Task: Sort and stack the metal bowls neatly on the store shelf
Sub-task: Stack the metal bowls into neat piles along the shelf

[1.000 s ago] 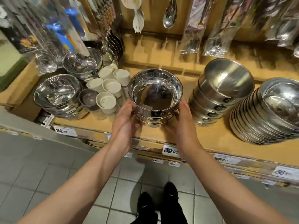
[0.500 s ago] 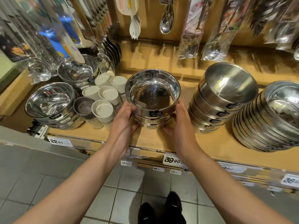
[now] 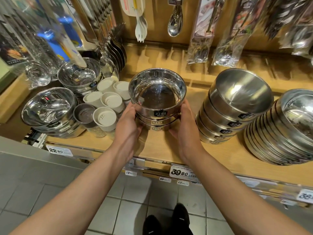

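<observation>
A wooden store shelf (image 3: 169,148) runs across the scene above a grey tiled floor (image 3: 50,192), with price tags (image 3: 179,172) clipped along its near edge. At far right, a long tilted stack of wide metal bowls (image 3: 279,133) leans on its side, and just left of it a second leaning stack of bowls (image 3: 232,109) shows black labels down its near wall. At the middle of the shelf stands a short upright stack of bowls (image 3: 157,102), each marked "316L", with the person's two hands on either side of it. The left hand (image 3: 128,126) wraps the stack's left side and the right hand (image 3: 186,128) its right side; the fingers of both curl round behind the lower bowls, partly hidden, while the thumbs lie along the near wall. To the left, two more piles of shiny bowls (image 3: 49,111) sit near the shelf's left end, one nearer and one farther back. Between those and the held stack stands a cluster of white shaker pots (image 3: 106,106), beside one dark-lidded pot (image 3: 84,114). Packaged cutlery (image 3: 201,31) hangs from the back wall above, along with a metal spoon (image 3: 175,22) and white plastic forks (image 3: 140,29). The person's black shoes (image 3: 167,221) show on the tiles below.
</observation>
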Available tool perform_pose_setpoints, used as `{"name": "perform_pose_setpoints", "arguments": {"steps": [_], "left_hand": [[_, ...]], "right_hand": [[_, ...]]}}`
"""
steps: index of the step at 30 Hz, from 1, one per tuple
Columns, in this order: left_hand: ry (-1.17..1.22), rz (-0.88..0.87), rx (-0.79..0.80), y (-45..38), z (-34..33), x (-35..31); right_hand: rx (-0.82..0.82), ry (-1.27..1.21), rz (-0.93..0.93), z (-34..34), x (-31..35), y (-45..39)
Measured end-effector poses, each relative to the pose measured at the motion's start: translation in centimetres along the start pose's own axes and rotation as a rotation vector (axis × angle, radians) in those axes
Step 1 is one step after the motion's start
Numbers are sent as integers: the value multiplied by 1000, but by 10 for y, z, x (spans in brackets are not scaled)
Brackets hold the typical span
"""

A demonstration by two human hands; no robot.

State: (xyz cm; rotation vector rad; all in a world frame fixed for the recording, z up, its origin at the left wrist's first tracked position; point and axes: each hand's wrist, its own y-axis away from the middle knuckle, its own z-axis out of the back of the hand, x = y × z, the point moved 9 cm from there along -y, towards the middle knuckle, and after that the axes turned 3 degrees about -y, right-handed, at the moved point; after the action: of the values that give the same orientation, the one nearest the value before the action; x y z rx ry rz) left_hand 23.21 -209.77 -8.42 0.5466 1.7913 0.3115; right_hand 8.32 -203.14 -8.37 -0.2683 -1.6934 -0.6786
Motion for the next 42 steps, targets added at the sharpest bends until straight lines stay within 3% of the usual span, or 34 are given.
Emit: {"name": "perform_pose_setpoints", "arguments": {"steps": [6,15,18,20,22,27,34,42], "left_hand": [[5,24,-68,-5,2,3],[-22,-62,-36,6,3,-1],[-153,-103,-34,30,10,9],[-246,-36,-106,53,22,23],[-272,28,-110,76,26,33],[-349,30,52,121,2,34],[-333,-2,341,177,-92,34],[-559,-118,548,235,-190,63]], "right_hand": [[14,-4,76,-7,13,-4],[68,-13,40,-9,10,8],[75,15,-31,1,-1,43],[8,-79,-191,22,-17,69],[-66,-99,-236,51,-20,96],[-244,-81,-139,137,6,157],[-453,-52,-18,246,55,238],[-588,-150,22,351,62,274]]}}
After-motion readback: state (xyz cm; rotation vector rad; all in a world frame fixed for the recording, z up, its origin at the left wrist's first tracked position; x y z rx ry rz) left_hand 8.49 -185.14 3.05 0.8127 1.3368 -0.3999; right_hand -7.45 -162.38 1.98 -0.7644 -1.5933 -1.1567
